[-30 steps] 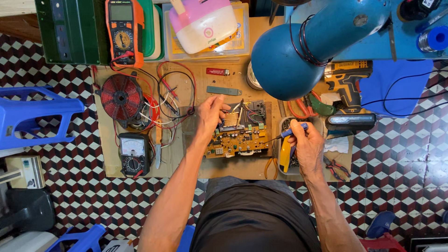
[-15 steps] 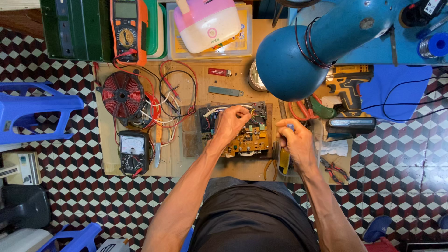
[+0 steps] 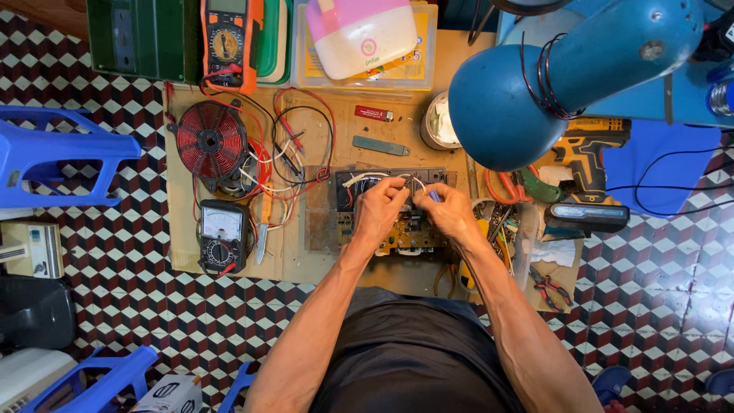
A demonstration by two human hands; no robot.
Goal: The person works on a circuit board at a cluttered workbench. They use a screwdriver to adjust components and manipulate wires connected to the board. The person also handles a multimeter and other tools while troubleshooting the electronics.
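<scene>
Circuit board (image 3: 405, 233) wires (image 3: 367, 180) sat pinched in your left hand (image 3: 380, 210) and right hand (image 3: 447, 213); tugging risked snapping solder joints.

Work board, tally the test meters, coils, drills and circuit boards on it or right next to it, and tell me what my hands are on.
Meters: 2, an orange one and a black one
Red coil: 1
Drill: 1
Circuit board: 1
Total: 5
The left hand and right hand both rest on the circuit board, fingers at its white wires.
</scene>
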